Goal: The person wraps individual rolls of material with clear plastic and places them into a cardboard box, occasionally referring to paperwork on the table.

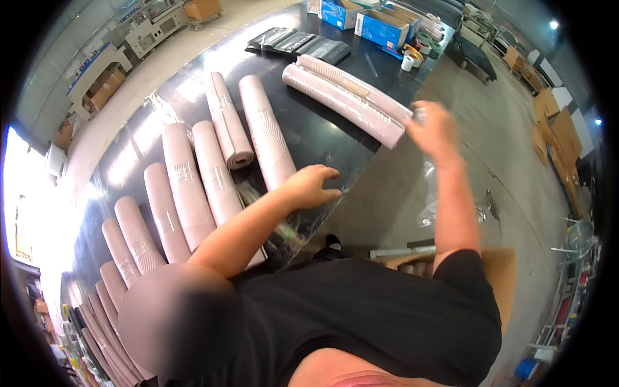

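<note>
Pinkish-beige rolled mats with clear wrap lie on the dark table. Two of them, a front rolled mat and a rear rolled mat, rest side by side near the right edge, their near ends by my right hand. That hand is closed around something small and shiny, partly hidden by the fingers and blurred. My left hand hovers at the table's front edge with fingers apart and nothing in them, beside a single upright-lying rolled mat. Its forearm crosses over other rolls.
More rolled mats line the table to the left. Dark plastic packets, blue boxes and tape rolls sit at the far end. Below right stands a cardboard box; crumpled clear film lies on the floor.
</note>
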`<state>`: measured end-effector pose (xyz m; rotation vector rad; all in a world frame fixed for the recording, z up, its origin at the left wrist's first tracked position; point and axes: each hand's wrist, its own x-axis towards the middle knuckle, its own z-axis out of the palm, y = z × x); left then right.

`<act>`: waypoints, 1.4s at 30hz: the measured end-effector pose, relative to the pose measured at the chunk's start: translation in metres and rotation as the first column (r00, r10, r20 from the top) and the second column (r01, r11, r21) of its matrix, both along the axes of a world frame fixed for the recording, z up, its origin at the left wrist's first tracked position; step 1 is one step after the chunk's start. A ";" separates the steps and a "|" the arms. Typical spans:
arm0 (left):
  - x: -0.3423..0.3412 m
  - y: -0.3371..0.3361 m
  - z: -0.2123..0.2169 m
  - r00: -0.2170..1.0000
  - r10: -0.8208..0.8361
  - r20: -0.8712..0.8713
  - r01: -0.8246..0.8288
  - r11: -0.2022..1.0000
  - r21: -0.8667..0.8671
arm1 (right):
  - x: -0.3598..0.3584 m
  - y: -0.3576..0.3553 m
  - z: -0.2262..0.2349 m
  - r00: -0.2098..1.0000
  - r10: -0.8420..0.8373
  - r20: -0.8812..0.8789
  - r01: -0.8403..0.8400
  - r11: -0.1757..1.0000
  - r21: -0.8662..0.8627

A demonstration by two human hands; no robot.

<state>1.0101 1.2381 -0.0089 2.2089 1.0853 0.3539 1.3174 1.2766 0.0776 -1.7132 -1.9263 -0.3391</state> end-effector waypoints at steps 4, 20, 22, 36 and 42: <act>0.026 0.034 -0.008 0.999 0.037 -0.007 -0.037 0.998 -0.044 | -0.026 0.136 -0.086 0.969 0.047 0.241 0.062 0.901 -0.428; -0.046 0.126 0.014 0.382 0.782 0.492 -0.474 0.623 -0.621 | -0.039 0.130 -0.148 0.330 -0.125 -0.936 -0.916 0.196 -0.349; -0.041 0.134 0.039 0.280 0.650 0.707 -0.403 0.748 -0.528 | -0.047 0.107 -0.138 0.338 0.273 -0.901 -0.929 0.250 -0.273; 0.060 0.040 0.158 0.046 0.411 0.911 0.074 0.908 -0.413 | -0.093 0.047 0.132 0.410 0.911 0.047 -0.705 0.284 0.649; -0.002 0.028 0.194 0.802 -0.339 0.491 -0.370 0.364 0.855 | -0.099 0.041 0.130 0.282 0.959 0.036 -0.689 0.176 0.703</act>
